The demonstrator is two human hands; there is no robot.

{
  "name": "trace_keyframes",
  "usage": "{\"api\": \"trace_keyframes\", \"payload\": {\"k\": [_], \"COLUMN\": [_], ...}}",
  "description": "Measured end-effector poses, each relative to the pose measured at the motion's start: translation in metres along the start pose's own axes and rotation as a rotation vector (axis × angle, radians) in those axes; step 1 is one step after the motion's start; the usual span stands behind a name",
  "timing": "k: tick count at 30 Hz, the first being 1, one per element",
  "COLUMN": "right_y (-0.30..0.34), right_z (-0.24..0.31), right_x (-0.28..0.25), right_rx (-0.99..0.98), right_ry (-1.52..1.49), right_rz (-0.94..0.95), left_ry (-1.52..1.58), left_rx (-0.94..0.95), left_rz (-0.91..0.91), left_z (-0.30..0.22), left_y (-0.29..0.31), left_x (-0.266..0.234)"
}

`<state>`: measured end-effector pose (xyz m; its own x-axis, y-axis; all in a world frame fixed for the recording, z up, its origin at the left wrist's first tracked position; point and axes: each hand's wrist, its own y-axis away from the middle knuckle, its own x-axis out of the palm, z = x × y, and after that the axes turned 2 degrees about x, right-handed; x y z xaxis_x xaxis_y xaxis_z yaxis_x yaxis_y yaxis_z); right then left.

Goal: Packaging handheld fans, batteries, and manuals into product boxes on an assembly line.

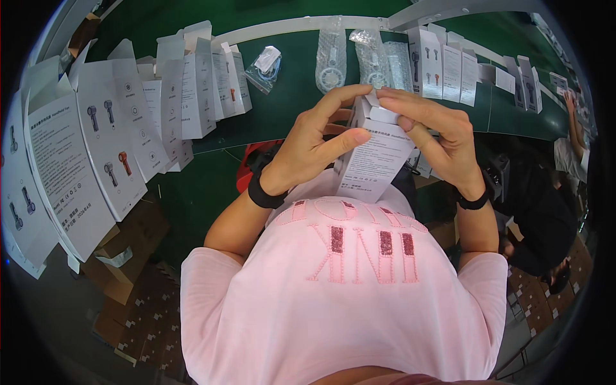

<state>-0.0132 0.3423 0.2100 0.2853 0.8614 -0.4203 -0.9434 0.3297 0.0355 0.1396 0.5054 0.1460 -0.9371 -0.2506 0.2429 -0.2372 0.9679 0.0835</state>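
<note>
Between my hands, close to my chest, is a white printed fan carton (371,163), held tilted with its top end away from me. My left hand (319,135) grips its left side, thumb along the front face and fingers reaching to the top. My right hand (438,125) is closed about the top right corner, its fingers on the small end flap (383,112). What is inside the carton is hidden. Just beyond my hands, bubble-wrapped handheld fans (331,61) lie on the green table (292,90).
Several open white cartons (109,135) stand in a row at the left. More cartons (443,67) stand at the back right. A clear bag with a cable (264,69) lies at the back. At the right are a person in dark clothes (545,212) and another person's arm (575,125).
</note>
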Motion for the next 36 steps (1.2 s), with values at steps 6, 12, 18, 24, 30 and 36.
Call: {"api": "trace_keyframes", "payload": {"k": [6, 12, 18, 24, 30, 36], "right_y": [0.008, 0.033, 0.067, 0.159, 0.263, 0.277], "right_z": [-0.003, -0.011, -0.024, -0.096, -0.325, -0.368], "right_x": [-0.014, -0.029, -0.044, -0.150, -0.252, -0.274], "right_rx": [0.048, 0.062, 0.454, 0.604, 0.788, 0.731], "right_ry": [0.014, -0.064, -0.226, 0.143, 0.792, 0.910], "right_rz": [-0.002, 0.175, -0.219, -0.905, -1.225, -1.307], "left_ry": [0.012, 0.096, 0.061, -0.325, -0.831, -1.115], "left_rx": [-0.017, -0.049, -0.132, -0.160, -0.359, -0.168], "left_rz": [0.050, 0.096, 0.285, -0.051, -0.432, -0.537], "left_z": [0.005, 0.010, 0.004, 0.040, 0.110, 0.134], "left_y": [-0.013, -0.024, -0.052, -0.044, -0.032, -0.050], "left_x": [0.011, 0.025, 0.053, 0.041, -0.012, 0.005]}}
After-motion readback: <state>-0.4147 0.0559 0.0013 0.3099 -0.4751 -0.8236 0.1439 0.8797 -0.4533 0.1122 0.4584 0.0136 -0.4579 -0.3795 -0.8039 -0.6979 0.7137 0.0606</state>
